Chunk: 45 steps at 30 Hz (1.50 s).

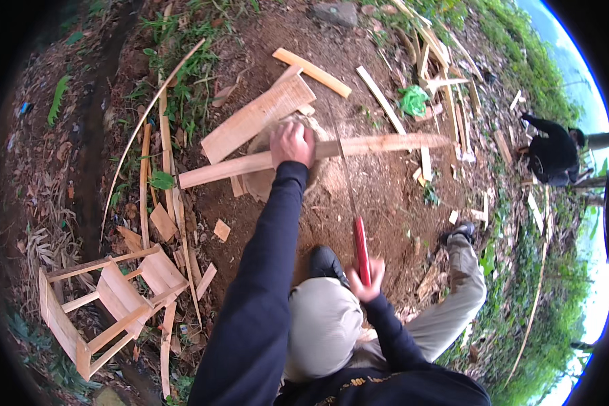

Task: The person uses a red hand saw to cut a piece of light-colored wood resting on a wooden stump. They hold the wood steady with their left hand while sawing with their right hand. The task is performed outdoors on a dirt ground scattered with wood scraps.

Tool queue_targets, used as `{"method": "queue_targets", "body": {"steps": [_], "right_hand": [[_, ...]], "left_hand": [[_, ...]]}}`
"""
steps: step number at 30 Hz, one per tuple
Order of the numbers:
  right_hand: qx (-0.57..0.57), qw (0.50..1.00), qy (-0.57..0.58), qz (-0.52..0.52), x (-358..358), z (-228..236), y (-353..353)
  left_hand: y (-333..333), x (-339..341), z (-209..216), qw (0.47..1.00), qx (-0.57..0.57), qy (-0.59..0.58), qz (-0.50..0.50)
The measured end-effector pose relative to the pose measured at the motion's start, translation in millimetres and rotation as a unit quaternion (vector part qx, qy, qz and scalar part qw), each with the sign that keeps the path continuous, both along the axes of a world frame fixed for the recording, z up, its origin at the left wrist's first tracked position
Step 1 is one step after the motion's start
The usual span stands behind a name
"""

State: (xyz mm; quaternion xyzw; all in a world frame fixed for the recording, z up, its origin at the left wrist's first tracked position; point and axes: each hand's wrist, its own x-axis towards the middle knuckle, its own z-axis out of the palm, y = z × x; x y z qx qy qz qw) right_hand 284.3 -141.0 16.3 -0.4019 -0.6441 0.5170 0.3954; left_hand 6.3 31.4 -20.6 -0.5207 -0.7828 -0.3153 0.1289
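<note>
My left hand (292,145) is closed over a long narrow wooden plank (392,143), pressing it down on a tree stump (260,183). In my right hand (367,279) is the red handle of a handsaw (362,247). Its thin blade runs away from me and crosses the plank just right of my left hand. The plank's right end sticks out past the stump, above the ground. A wider board (257,118) lies behind the plank, partly on the stump. My left shoe and bent knee are close below the saw handle.
At the lower left stands a small wooden frame with slats (125,298). Long strips (166,149) lie left of the stump, and offcuts are scattered about. A wood pile (446,74) with a green plastic bag (413,100) is at the far right. Another person (555,155) bends over beyond.
</note>
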Motion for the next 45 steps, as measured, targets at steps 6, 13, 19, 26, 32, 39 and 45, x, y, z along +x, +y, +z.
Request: {"method": "queue_targets", "body": {"steps": [6, 13, 19, 26, 32, 39, 45], "right_hand": [[0.009, 0.999, -0.008, -0.033, -41, -1, 72], [-0.048, 0.998, 0.013, -0.026, 5, -14, 13], [-0.094, 0.991, 0.081, -0.055, -42, 27, 74], [-0.052, 0.998, 0.005, -0.021, -6, -4, 24], [-0.008, 1.0, 0.011, -0.023, -39, 7, 58], [-0.072, 0.997, 0.039, -0.017, -7, 0, 34], [-0.031, 0.999, -0.002, -0.017, -18, -5, 54]], "left_hand": [[5, 4, 9, 1.0, 0.002, 0.006, -0.013], [6, 5, 8, 1.0, 0.012, 0.02, 0.002], [2, 6, 8, 0.996, 0.0, 0.027, 0.082], [-1, 8, 6, 0.995, -0.018, 0.023, 0.096], [3, 8, 10, 0.994, 0.004, 0.008, 0.106], [4, 8, 8, 0.995, -0.011, 0.033, 0.09], [4, 6, 5, 0.995, -0.007, 0.024, 0.101]]}}
